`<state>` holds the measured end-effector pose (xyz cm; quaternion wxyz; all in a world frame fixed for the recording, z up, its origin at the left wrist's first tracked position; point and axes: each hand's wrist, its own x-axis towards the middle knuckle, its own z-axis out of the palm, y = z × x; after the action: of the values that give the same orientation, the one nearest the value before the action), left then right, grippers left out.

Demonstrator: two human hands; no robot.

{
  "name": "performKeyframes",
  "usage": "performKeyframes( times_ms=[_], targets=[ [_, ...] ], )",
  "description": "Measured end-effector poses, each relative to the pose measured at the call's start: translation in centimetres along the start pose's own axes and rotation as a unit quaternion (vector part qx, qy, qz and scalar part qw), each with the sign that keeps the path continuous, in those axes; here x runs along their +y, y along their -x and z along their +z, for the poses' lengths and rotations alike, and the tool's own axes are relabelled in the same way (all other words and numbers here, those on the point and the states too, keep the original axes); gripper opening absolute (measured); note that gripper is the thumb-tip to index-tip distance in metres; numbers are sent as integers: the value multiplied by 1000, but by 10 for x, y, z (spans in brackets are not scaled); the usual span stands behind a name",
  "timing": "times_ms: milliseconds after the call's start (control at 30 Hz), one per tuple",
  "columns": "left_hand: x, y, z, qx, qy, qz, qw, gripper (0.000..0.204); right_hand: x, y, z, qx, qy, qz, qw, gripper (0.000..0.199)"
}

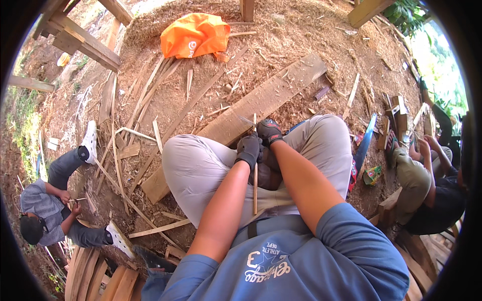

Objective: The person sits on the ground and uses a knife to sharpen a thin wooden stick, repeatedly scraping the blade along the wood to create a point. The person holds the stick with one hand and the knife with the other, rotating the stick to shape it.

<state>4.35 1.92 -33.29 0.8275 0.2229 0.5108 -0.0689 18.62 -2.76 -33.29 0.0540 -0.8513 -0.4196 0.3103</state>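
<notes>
Two gloved hands meet over the lap: the left hand [248, 149] is closed around a thin wooden stick [255, 188], the right hand [269, 132] clenched at its top. One long plank [261, 103] lies ahead, one orange bag [195, 35] beyond; two other people sit alongside.

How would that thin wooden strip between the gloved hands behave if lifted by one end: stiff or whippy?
Probably whippy: the wooden strip is long and very narrow, so it should flex when held by one end. Likely light, being a slim sliver like the shavings on the ground. It looks unlikely to roll, though its cross-section is too small to tell. The left hand and right hand both wear gloves, which should limit slipping.
</notes>
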Motion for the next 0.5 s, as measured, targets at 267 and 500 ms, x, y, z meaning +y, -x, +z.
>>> performKeyframes(
  times_ms=[267,500],
  targets=[
    [16,46,29,-24,-66,17,997,43,5,7,-27,72,-120,136,981,32],
    [49,110,50,-249,97,129,955,36,33,16,-76,153,-532,86,829,23]
  ],
)
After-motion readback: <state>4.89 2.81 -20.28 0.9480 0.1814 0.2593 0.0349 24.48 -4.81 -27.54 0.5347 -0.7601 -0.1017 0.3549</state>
